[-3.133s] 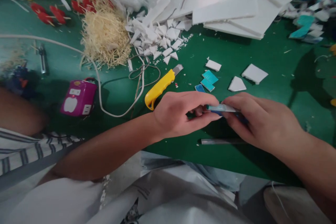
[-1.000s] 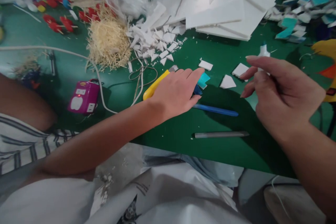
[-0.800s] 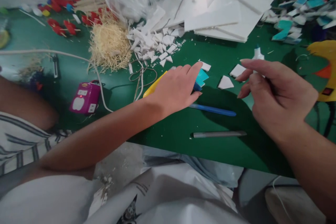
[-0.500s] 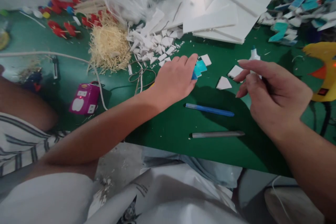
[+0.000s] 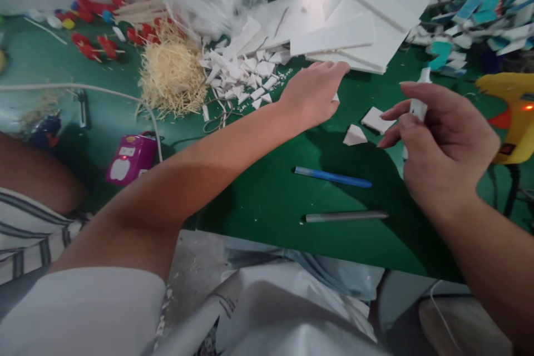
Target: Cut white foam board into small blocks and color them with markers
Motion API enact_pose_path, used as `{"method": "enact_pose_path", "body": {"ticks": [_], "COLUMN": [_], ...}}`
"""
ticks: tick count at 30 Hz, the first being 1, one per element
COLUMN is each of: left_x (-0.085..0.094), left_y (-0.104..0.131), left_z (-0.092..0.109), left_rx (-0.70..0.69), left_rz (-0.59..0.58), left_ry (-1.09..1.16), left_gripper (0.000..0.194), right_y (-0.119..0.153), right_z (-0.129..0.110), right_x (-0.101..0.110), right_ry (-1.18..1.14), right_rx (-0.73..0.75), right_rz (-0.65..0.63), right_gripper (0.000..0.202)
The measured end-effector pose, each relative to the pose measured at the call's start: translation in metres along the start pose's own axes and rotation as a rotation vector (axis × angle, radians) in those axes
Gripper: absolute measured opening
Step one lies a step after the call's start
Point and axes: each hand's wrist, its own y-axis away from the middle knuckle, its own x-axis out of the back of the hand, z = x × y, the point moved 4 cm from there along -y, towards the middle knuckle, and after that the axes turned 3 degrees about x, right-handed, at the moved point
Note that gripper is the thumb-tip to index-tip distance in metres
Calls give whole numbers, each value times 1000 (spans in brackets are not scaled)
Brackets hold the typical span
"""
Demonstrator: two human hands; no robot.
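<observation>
My left hand point(image 5: 315, 94) reaches far forward over the green table, fingers curled down with the thumb below. A small white foam piece point(image 5: 336, 98) shows between thumb and fingers, mostly hidden by the hand. My right hand point(image 5: 448, 139) grips a white marker point(image 5: 418, 108) between thumb and fingers, held steeply. Beside its fingertips lies a white foam square point(image 5: 377, 120), with a smaller angular foam piece point(image 5: 355, 135) to the left. Nearer me lie a blue pen point(image 5: 332, 177) and a grey pen point(image 5: 346, 216).
White foam sheets point(image 5: 387, 5) and foam scraps point(image 5: 237, 72) lie at the back. A yellow glue gun point(image 5: 511, 114) is at right, below blue and white offcuts point(image 5: 484, 5). At left are a straw-like heap point(image 5: 173, 75), a purple power adapter point(image 5: 131, 158) and a cable point(image 5: 83, 87).
My left hand has moved right and farther forward, and the blue and teal pieces beside it are out of sight. The marker in my right hand has swung more upright.
</observation>
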Motion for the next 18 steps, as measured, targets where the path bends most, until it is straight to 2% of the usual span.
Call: {"method": "enact_pose_path", "body": {"ticks": [3, 7, 10, 13, 18], "left_x": [15, 26, 16, 4, -2], "left_y": [16, 60, 89, 104, 128], "left_z": [3, 2, 3, 3, 4], "left_rx": [-61, -50, -61, -79, -296], "left_rz": [49, 92, 43, -3, 72], "left_ry": [-25, -24, -63, -133, -67], "left_gripper": [55, 52, 51, 54, 27], "right_y": [0, 0, 1, 2, 1], "right_z": [2, 1, 1, 2, 2], "right_x": [1, 1, -1, -2, -2], "right_ry": [7, -38, -34, -4, -50], "right_rx": [22, 52, 67, 68, 30], "right_rz": [18, 37, 4, -3, 7], "right_gripper": [37, 39, 41, 37, 37]}}
